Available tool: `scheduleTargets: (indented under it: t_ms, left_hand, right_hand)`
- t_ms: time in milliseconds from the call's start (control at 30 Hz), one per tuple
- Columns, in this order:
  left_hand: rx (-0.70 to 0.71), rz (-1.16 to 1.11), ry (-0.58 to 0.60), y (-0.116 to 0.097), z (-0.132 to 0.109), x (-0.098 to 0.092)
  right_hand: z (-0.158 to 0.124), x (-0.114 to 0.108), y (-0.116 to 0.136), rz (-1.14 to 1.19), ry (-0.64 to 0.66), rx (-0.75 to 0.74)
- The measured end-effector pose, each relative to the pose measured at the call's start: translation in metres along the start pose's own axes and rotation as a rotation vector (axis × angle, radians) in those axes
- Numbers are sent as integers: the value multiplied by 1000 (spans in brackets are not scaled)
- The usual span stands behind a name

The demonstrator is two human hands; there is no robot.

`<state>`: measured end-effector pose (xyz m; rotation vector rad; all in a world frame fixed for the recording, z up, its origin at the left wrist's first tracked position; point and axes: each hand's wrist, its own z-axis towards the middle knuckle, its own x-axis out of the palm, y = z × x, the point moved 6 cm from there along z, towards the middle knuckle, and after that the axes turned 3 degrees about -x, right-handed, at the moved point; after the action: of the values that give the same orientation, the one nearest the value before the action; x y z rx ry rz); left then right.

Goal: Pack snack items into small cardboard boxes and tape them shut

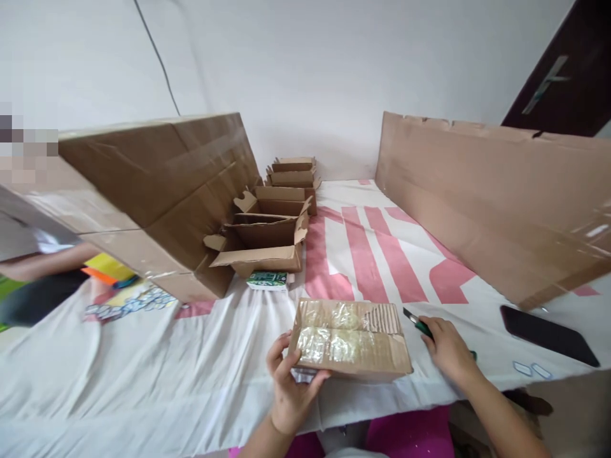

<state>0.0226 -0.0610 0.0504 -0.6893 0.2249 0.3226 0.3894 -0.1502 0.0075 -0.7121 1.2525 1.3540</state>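
A cardboard box [351, 340] lies near the table's front edge, its top crossed by shiny clear tape, with a torn, ribbed patch at the right end. My left hand [291, 378] grips its left end, thumb and fingers around the near corner. Just right of the box, my right hand [446, 346] is closed around a green box cutter [420, 326]. Its dark blade points toward the box's far right corner and stays apart from it. Part of the cutter's handle is hidden in my palm.
Open cardboard boxes [260, 257] stand in a row toward the wall. A small green-and-white carton [267, 280] lies before them. Large cardboard panels rise at left [157, 178] and right [477, 197]. A dark phone [548, 334] lies at right. Another person's arm [48, 262] shows far left.
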Motion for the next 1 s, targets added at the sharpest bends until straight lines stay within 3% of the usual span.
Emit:
scheduleTargets:
  t_ms: [133, 233, 367, 467, 567, 667, 733, 833, 1000]
  left_hand:
    - [53, -31, -25, 2, 0, 3]
    - [70, -49, -8, 5, -1, 6]
    - [86, -66, 0, 4, -2, 6]
    - [86, -61, 5, 1, -2, 6]
    - [78, -57, 11, -2, -2, 6]
    - [68, -59, 18, -2, -3, 6]
    - [74, -53, 20, -3, -4, 5]
    - [112, -33, 4, -5, -4, 4]
    - [137, -26, -9, -6, -5, 3]
  right_hand:
    - [1, 4, -10, 36, -52, -39]
    - [6, -9, -3, 103, -129, -73]
    - [22, -49, 26, 203, -214, -90]
    - [39, -87, 70, 245, -249, -195]
    - [53, -108, 137, 284, -100, -471]
    - [63, -108, 197, 236, 113, -656]
    - [70, -102, 226, 170, 189, -719]
    - [81, -90, 254, 49, 287, -749]
    - [89, -80, 274, -41, 378, -753]
